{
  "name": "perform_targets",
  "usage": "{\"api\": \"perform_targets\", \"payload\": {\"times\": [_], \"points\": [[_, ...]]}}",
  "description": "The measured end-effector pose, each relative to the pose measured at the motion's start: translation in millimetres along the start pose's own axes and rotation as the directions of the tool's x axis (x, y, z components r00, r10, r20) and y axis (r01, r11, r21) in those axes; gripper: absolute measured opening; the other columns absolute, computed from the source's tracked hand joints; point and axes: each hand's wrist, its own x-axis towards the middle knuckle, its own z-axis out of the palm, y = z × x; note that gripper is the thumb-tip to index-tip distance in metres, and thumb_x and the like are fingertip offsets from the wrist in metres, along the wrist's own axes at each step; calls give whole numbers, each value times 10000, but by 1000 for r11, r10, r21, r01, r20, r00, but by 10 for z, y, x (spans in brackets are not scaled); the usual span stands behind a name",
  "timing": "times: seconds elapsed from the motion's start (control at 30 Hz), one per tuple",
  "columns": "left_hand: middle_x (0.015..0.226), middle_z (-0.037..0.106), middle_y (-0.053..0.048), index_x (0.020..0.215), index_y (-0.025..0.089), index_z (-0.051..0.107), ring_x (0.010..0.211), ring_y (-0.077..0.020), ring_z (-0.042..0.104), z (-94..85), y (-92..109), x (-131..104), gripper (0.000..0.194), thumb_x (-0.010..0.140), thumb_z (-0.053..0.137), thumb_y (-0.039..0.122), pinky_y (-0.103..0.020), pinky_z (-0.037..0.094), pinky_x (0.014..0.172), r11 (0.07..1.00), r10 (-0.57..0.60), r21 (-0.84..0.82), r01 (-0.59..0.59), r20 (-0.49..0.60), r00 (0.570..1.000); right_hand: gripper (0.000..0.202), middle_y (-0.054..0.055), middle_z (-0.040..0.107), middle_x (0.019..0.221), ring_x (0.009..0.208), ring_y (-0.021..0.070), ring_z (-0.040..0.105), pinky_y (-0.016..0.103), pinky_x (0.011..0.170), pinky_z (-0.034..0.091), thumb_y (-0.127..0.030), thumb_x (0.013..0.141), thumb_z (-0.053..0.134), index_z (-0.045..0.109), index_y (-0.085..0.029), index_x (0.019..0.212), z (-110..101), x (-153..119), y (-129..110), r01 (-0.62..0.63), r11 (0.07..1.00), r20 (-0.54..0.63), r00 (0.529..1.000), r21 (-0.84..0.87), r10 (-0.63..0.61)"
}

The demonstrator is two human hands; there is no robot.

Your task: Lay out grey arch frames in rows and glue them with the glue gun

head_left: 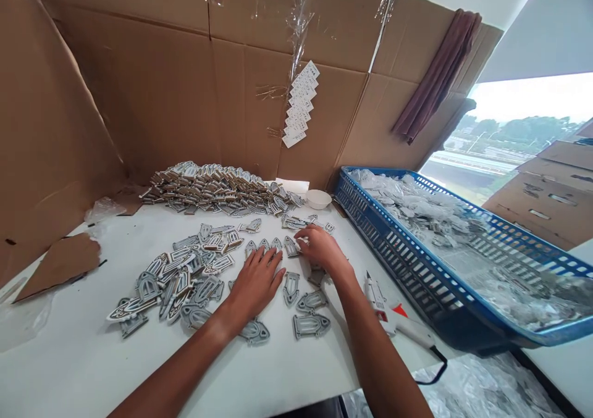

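My left hand [257, 277] lies flat on the white table, fingers stretched over a short row of grey arched window-shaped pieces [264, 245]. To its right, the fingers of my right hand [320, 247] are bent and pinched together, close to the bottom end of a grey arched piece [291, 246]. What sits between those fingertips is mostly hidden. Several more arched pieces [311, 326] lie flat below the right hand. Left of my hands spreads a loose heap of grey and white arched pieces [178, 276], partly overlapping.
Many stacked pieces [217, 186] line the cardboard wall [167, 97] at the back. A small white bowl [319, 199] stands beside them. On the right are a glue gun [393, 319] with a cord and a blue crate [403, 251] of plastic-wrapped pieces. Cardboard scrap [60, 263] lies left.
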Motion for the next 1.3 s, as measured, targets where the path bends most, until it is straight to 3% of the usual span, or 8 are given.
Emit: {"api": "perform_targets", "payload": {"times": [0.13,0.33,0.5,0.67,0.77,0.9,1.1,1.3], "points": [[1618,606,-125,1564,201,589,1588,-388,458,4,76,83,554,1134,362,466,-640,406,1310,999,45,34,-43,-62,997,330,153,760,1330,1268,348,675,397,988,519,-318,985,677,836,-244,1265,-123,-93,15,-154,975,41,986,-160,162],[1603,625,-101,1573,223,590,1574,-355,484,94,156,170,580,1130,359,519,-586,441,1290,991,125,-38,-126,-38,991,428,205,650,1420,1287,364,658,413,962,532,-293,922,740,763,-206,1340,-78,-114,-47,-158,969,133,974,-190,185],[1574,646,-111,1558,210,600,1518,-343,538,112,148,127,572,1134,352,504,-555,468,1257,993,102,-55,-104,-36,994,422,200,685,1375,1210,328,704,357,913,513,-321,955,717,683,-163,1345,-51,-71,-95,-243,962,56,966,-122,251],[1566,655,-95,1544,200,602,1494,-337,556,107,150,130,561,1137,354,497,-530,471,1245,994,106,-29,-108,-41,993,276,190,790,1127,1025,309,746,339,796,448,-224,1023,567,643,-128,1271,-55,-3,-40,-411,911,-115,907,-40,404],[1574,647,-104,1547,186,596,1494,-345,552,96,156,132,570,1137,349,495,-539,476,1237,993,110,-26,-111,-34,993,147,108,799,991,939,263,735,309,765,415,-225,1015,571,661,-183,1123,-12,41,1,-343,935,-231,906,93,356],[1561,655,-114,1537,179,607,1491,-343,555,114,155,123,570,1137,349,492,-544,475,1242,993,106,-45,-108,-39,994,49,29,766,844,822,209,707,269,740,407,-206,976,618,661,-213,1000,132,98,29,-216,949,-169,952,229,257],[1578,642,-108,1549,218,601,1518,-331,537,168,134,112,561,1135,353,503,-545,460,1261,993,93,-67,-97,-66,993,326,65,802,929,901,215,728,265,792,450,-143,979,648,674,-138,1304,204,97,174,-243,952,-14,968,187,250],[1581,643,-108,1565,201,583,1518,-328,545,127,149,105,582,1138,331,508,-524,467,1255,995,95,-30,-96,-45,994,305,111,838,1117,1125,236,757,273,944,479,-190,1031,650,742,-155,1320,251,128,172,-215,967,29,977,133,213]]}}
